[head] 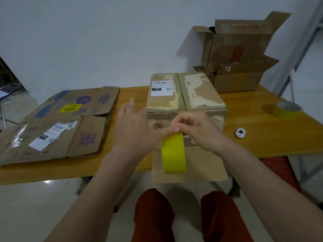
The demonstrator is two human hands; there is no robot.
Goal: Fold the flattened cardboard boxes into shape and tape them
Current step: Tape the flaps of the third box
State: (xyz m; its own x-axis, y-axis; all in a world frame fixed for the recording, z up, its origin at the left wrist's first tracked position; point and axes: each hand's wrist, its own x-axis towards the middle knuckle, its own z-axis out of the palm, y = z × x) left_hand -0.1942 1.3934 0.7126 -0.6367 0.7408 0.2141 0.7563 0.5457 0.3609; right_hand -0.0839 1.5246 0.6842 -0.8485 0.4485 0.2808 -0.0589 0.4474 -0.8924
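Tape strip (173,152) hangs below right hand (195,128) grip.

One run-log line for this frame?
step: taping box | right hand: pinching yellow tape strip at near seam | left hand: open, fingertip touching strip top | flattened boxes: untouched, left | tape roll: right

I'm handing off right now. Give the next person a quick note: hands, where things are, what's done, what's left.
Right hand: pinching the top end of a yellow tape strip against the near side of the folded box.
Left hand: open, fingertip on the strip's top edge.
Strip hangs loose over the open near flap.
Tape roll at far right on the table.
Done: box shaped.
Left: tape this box; two flattened boxes at left; open boxes at back look untaped.
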